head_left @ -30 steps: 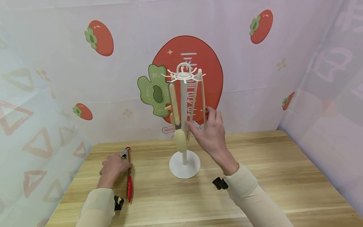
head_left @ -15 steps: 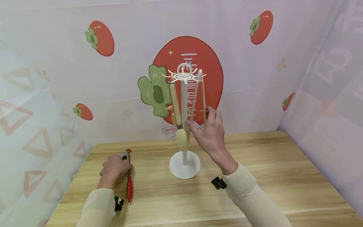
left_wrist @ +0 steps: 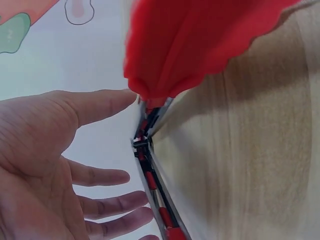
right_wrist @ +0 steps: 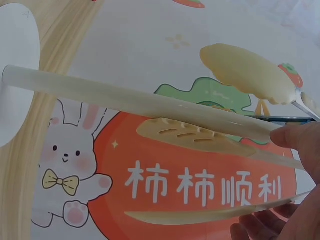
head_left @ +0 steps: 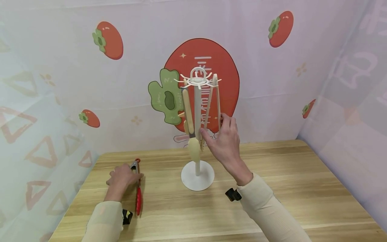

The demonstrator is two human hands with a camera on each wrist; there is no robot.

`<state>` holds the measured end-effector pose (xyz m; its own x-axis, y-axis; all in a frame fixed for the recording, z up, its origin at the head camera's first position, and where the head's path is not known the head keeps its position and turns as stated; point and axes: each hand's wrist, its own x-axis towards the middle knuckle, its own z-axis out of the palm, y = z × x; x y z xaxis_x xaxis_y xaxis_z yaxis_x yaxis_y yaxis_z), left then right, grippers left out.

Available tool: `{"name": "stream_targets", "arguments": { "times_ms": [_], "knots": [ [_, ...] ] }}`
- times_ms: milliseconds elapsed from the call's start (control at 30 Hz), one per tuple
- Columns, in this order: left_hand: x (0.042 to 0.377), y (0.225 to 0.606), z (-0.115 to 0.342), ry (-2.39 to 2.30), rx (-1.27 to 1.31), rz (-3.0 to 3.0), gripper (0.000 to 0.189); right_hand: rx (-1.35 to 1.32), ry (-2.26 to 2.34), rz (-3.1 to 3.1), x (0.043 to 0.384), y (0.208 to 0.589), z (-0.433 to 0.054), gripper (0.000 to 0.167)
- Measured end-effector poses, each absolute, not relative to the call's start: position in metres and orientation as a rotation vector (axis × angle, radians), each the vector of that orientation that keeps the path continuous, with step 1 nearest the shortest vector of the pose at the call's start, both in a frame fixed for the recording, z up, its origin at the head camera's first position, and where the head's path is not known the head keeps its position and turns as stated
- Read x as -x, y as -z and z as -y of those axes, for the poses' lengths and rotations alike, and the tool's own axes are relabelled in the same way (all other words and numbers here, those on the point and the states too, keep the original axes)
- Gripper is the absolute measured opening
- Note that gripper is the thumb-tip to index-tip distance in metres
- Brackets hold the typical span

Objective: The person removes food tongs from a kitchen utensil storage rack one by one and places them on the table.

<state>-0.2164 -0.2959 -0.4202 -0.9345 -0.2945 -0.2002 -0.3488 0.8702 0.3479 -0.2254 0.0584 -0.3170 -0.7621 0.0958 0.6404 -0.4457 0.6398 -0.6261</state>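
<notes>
In the head view my left hand (head_left: 121, 178) is over red-tipped metal tongs (head_left: 138, 200) at the table's left. The left wrist view shows its fingers extended, with the thumb tip beside the red head (left_wrist: 175, 45). My right hand (head_left: 225, 143) is spread around pale tongs (head_left: 218, 101) hanging from a white hook stand (head_left: 198, 117). Their two arms are apart between thumb and fingers, the thumb near the pole and the fingers by the outer arm (right_wrist: 200, 217). Whether the thumb touches the pole or the tongs I cannot tell.
Cream-headed tongs (head_left: 194, 149) with wooden handle strips hang on the stand's left side, with another pale utensil partly hidden behind. The stand's round white base (head_left: 188, 183) sits on the wooden table (head_left: 272, 168). A printed cloth (head_left: 257, 67) backs the table.
The left thumb reaches slightly further right over the red-tipped tongs. My right hand keeps its place around the hanging tongs. The head view has shifted a little.
</notes>
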Motion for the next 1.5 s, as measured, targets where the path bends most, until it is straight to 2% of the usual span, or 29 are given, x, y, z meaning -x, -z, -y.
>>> {"name": "stream_targets", "arguments": {
  "times_ms": [1133,1500],
  "knots": [
    [0.192,0.364,0.238,-0.521,0.226,-3.139,0.078,-0.238,-1.058,2.179,0.233,0.32,-0.056,0.067],
    [0.186,0.358,0.221,-0.553,0.165,-3.195,0.075,-0.22,-1.046,2.162,0.237,0.319,-0.054,0.066]
  ]
}}
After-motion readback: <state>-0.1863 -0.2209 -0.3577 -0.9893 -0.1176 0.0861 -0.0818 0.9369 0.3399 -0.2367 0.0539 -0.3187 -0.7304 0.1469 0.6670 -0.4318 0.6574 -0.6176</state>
